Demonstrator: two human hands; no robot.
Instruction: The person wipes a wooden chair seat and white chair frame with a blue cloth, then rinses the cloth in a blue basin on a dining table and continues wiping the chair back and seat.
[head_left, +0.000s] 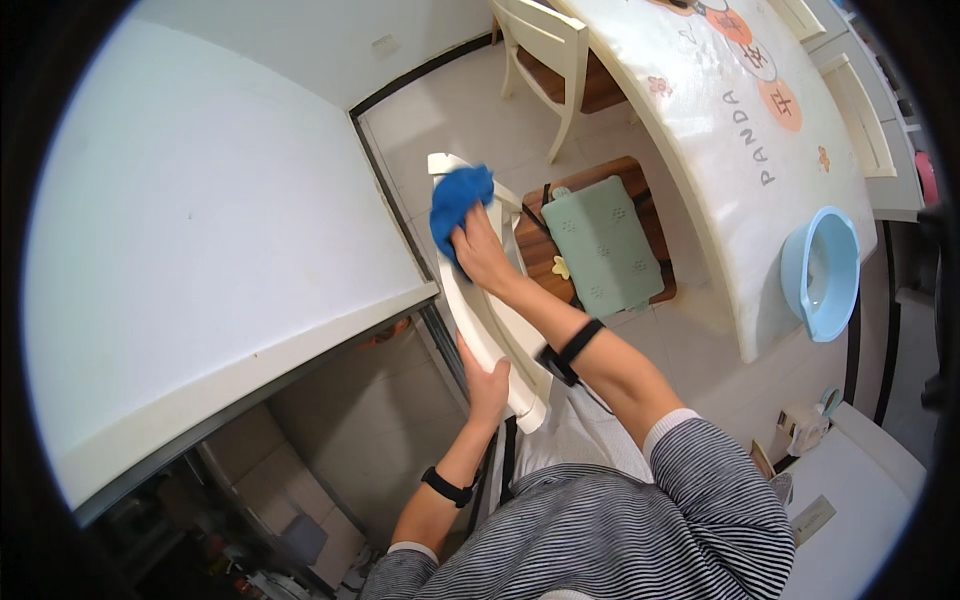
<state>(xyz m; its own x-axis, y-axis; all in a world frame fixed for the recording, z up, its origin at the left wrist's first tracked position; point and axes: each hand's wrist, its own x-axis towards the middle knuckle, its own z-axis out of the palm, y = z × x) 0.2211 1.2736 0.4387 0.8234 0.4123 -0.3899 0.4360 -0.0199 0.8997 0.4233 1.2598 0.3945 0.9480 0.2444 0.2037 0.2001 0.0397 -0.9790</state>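
In front of me stands a white wooden chair, its curved backrest (474, 319) running away from my body. My right hand (482, 251) presses a blue cloth (459, 201) against the far part of the top rail. The cloth hides the rail beneath it. Closer to me, my left hand (486, 379) grips the near end of the same rail, thumb on top. On the brown wooden seat (534, 259) lies a green cushion (604, 244) with small dark prints, held by black straps. A yellow flower-shaped piece (560, 267) shows at the cushion's edge.
To the right is a dining table with a printed cover (705, 142); a light-blue basin (795, 262) sits at its near corner. Another white chair (551, 45) stands beyond. A white wall (225, 187) rises at left, beside a doorway (360, 405). A white cabinet (855, 517) is at lower right.
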